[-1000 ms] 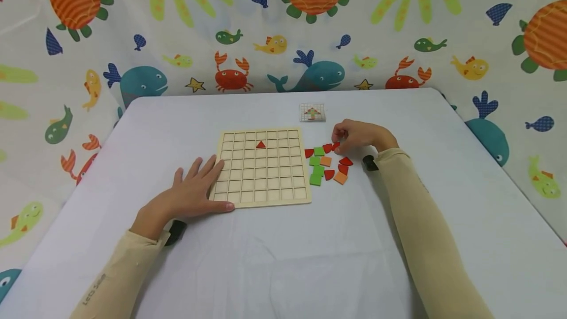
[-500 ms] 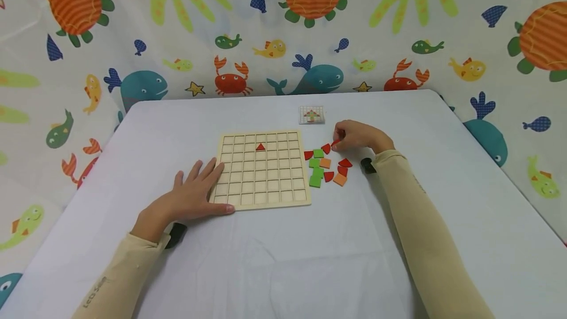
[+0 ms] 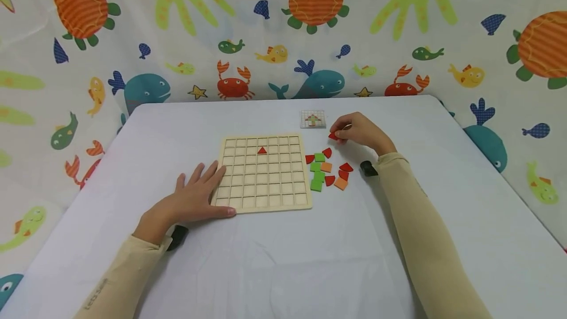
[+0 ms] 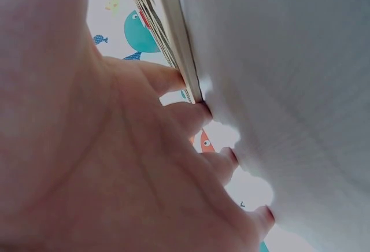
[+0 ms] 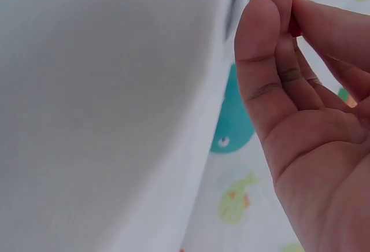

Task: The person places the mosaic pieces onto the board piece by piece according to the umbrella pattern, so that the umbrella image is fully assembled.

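Note:
In the head view a square wooden grid board point(image 3: 266, 174) lies on the table, with one red triangular piece point(image 3: 262, 150) in a cell near its far edge. My left hand point(image 3: 190, 201) rests at the board's left near corner, its fingers spread and touching the edge. My right hand point(image 3: 363, 132) is up beyond the board's far right, pinching a red piece point(image 3: 332, 136) between thumb and fingers. Only a sliver of that red piece point(image 5: 296, 26) shows in the right wrist view. The left wrist view has the board's edge point(image 4: 176, 38) against my fingers.
Right of the board lie loose pieces: several green squares point(image 3: 316, 185), two orange squares point(image 3: 340, 183) and several red quarter-round pieces point(image 3: 346, 167). A small card point(image 3: 312, 119) with a gridded picture lies behind them. A sea-animal cloth point(image 3: 177, 38) hangs past the table's far edge.
My right hand has picked up a red piece from the far end of the loose pieces and lifted it away from the table. The left hand stays on the board's edge.

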Tool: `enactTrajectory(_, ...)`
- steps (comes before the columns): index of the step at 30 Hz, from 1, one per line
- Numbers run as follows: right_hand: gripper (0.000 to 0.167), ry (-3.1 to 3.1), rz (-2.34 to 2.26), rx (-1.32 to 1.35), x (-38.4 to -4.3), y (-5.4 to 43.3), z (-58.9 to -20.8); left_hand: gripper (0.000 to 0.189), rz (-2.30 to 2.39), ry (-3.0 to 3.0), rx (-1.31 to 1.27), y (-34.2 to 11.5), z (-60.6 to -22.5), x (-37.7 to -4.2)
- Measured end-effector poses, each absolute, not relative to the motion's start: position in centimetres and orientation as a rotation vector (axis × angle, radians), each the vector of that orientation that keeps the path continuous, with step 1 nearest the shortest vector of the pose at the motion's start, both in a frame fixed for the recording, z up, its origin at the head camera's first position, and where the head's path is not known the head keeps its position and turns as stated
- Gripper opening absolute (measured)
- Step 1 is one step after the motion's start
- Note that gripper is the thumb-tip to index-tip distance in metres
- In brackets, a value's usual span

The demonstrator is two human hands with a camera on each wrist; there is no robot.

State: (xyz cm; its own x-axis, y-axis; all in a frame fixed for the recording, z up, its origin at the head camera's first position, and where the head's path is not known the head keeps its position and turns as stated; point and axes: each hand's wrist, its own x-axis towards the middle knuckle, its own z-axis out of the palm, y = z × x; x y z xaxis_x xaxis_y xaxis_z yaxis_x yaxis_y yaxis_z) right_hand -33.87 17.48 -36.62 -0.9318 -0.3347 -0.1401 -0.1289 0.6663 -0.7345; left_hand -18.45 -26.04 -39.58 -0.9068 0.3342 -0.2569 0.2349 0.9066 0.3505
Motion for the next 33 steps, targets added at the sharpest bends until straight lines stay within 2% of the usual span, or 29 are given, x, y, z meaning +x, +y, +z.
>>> enactTrajectory(6,0.023,2.582,-1.17,-0.498,-33.6,15.6,-36.2,0.125,0.452,2.753,0.427,-25.7,-40.1,-18.6)
enactTrajectory(14,0.023,2.548,-1.177,-0.746,-33.2,9.6,-34.8,0.125,0.471,2.738,0.421,-25.2,-40.6,-18.6)
enactTrajectory(20,0.022,2.483,-1.223,-0.822,-32.7,5.3,-34.4,0.125,0.451,2.728,0.41,-25.0,-40.2,-18.7)
enactTrajectory(27,0.012,2.475,-1.185,-0.944,-32.4,1.7,-35.1,0.125,0.449,2.731,0.411,-25.1,-39.7,-18.7)
enactTrajectory(33,0.014,2.455,-1.043,-1.109,-32.2,-0.8,-35.9,0.125,0.442,2.757,0.4,-25.9,-39.6,-18.5)
